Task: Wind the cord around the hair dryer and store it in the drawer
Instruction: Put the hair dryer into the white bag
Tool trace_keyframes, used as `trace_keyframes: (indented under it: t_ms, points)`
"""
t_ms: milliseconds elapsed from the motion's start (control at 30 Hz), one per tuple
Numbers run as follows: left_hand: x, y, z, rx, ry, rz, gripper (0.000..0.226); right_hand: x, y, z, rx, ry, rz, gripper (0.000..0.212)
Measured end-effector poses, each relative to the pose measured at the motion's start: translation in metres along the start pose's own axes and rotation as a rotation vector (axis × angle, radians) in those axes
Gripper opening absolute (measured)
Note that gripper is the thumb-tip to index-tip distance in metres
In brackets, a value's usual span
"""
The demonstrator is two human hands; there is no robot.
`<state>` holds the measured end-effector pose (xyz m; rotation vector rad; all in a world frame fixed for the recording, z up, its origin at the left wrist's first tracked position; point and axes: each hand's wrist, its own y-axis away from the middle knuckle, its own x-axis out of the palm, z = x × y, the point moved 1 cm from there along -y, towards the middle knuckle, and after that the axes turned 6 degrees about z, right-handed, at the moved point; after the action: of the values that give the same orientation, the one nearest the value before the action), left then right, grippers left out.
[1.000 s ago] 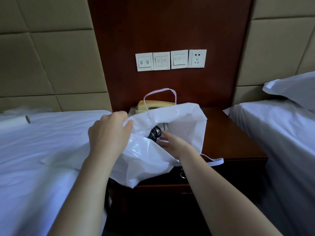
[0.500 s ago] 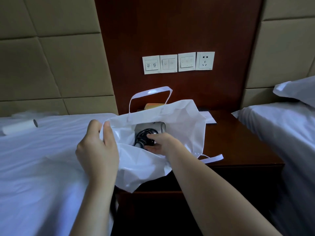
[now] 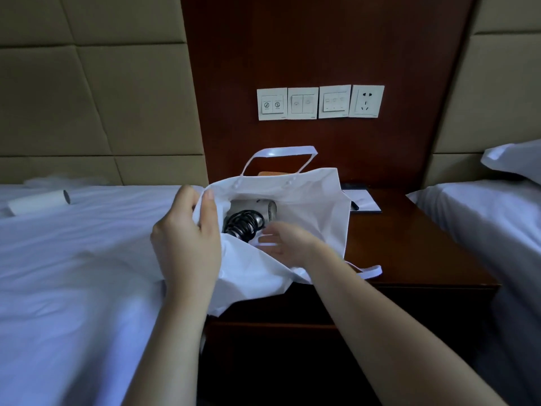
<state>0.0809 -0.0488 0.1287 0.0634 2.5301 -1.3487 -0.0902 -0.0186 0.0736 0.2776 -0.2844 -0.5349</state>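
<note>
A white plastic bag (image 3: 316, 218) stands open on the dark wooden nightstand (image 3: 415, 259). Inside it lies a silver hair dryer (image 3: 260, 208) with its black cord (image 3: 241, 225) wound around the handle. My left hand (image 3: 187, 241) pinches the bag's left rim and holds the mouth open. My right hand (image 3: 288, 244) is at the bag's front edge, just below the dryer, blurred, fingers spread, apparently holding nothing. The nightstand's drawer front (image 3: 292, 306) below the top is in shadow.
White beds flank the nightstand, left (image 3: 73, 273) and right (image 3: 483, 230). A white roll (image 3: 38, 202) lies on the left bed. A notepad with a pen (image 3: 361, 202) and an orange phone (image 3: 275, 173) sit behind the bag. Wall switches and a socket (image 3: 367, 101) are above.
My right hand has drawn back from the hair dryer inside the bag to the bag's front edge. My left hand stays on the left rim, and the dryer shows more fully.
</note>
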Motion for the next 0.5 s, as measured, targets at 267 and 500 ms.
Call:
trace_keyframes:
  t_ms: [267,500]
  points:
    - [0.016,0.021,-0.014,-0.092,0.230,0.408,0.025,-0.071,0.097,0.021,-0.235,-0.205,-0.334,0.039]
    - [0.041,0.057,-0.023,-0.089,0.201,0.938,0.041,-0.089,0.125,0.006,-0.239,0.019,-0.413,0.065]
